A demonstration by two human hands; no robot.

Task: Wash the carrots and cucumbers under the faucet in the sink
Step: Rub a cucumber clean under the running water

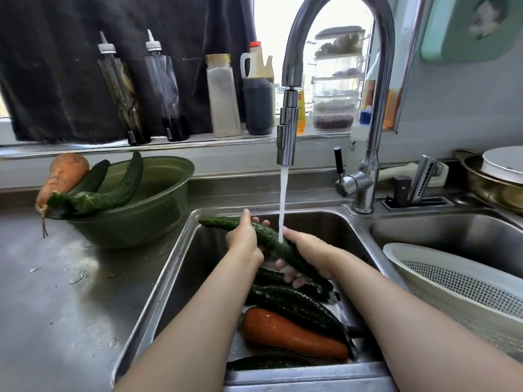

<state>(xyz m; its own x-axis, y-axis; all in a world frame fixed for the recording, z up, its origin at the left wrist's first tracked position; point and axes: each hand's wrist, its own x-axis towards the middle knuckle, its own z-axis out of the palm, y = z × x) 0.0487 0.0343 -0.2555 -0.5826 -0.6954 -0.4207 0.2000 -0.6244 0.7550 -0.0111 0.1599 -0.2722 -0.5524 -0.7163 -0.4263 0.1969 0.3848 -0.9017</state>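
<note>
- Under the faucet (288, 131), over the sink (181, 250), both hands hold one cucumber (267, 236), which slants from upper left down to lower right.
- Water (283, 205) runs in a steady white stream and lands on the cucumber's middle, between the two hands.
- The left hand (243, 239) grips the cucumber toward its upper end. Its fingers are curled over the far side, and the fingertips show beyond it.
- The right hand (307, 250) wraps the lower end, palm on top and fingers curled underneath. Wet fingertips show below the cucumber.
- Down in the sink, nearer the person, lies a pile of cucumbers (294, 304), dark and wet.
- A carrot (291, 332) lies just in front of the pile, touching it.
- A lone cucumber (268, 363) lies along the sink's near wall.
- Left of the sink, on the steel counter (70, 292), stands a green bowl (147, 216) close to the sink's rim.
- A second carrot (63, 179) and a few bowl cucumbers (113, 190) rest across the bowl's left rim, their ends sticking out past it.
- Right of the sink is a second basin (452, 230), and a white colander (452, 278) sits tilted at its near edge.
- Behind the sink, bottles (124, 89) stand in a row on the window ledge.
</note>
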